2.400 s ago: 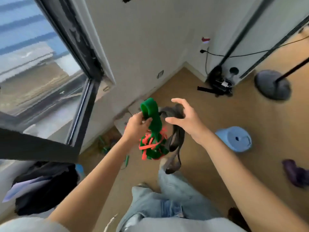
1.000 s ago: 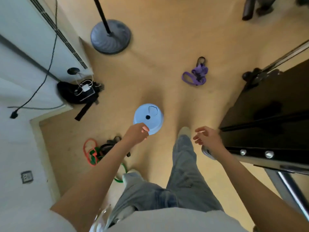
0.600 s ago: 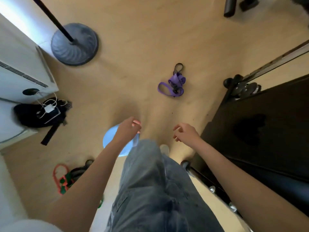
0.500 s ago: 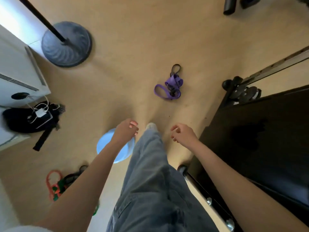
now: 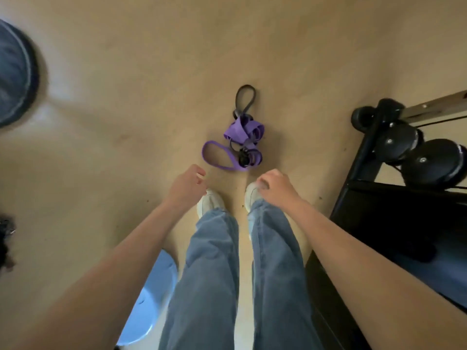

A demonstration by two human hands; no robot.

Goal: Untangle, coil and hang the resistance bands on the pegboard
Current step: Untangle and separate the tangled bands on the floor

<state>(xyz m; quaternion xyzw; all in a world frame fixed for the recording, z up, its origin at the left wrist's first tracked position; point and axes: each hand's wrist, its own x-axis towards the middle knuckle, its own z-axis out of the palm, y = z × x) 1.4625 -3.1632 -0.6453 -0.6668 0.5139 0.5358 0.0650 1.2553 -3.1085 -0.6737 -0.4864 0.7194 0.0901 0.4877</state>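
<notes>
Purple bands (image 5: 236,145) beyond both hands

No text, label, brand, number or sign could be read anywhere in the view. The tangled purple and black rubber resistance bands (image 5: 240,142) on the tan floor (image 5: 126,97) bore no legible marking, the round black weight plates (image 5: 429,165) on the black metal rack (image 5: 364,147) showed only plain faces with a small centre dot, and the pale blue round plastic lid (image 5: 151,299) was too blurred to tell.
</notes>
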